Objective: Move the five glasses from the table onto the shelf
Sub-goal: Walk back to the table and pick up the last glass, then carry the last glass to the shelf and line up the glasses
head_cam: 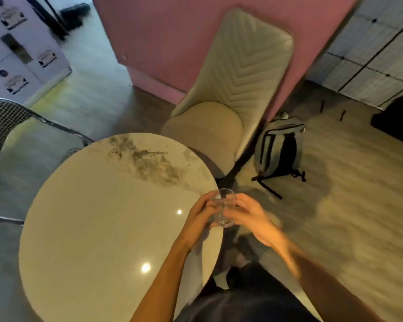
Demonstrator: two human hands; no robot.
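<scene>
One clear glass (223, 206) is held upright just over the right edge of the round marble table (98, 219). My left hand (199, 217) wraps its left side and my right hand (250, 218) wraps its right side, fingers meeting around it. I see no other glass on the tabletop. No shelf is in view.
A cream padded chair (221, 112) stands behind the table against a pink wall. A grey backpack (279, 152) lies on the wooden floor to the right. A checked chair (2, 122) sits at the left. White cabinets (21, 54) stand far left.
</scene>
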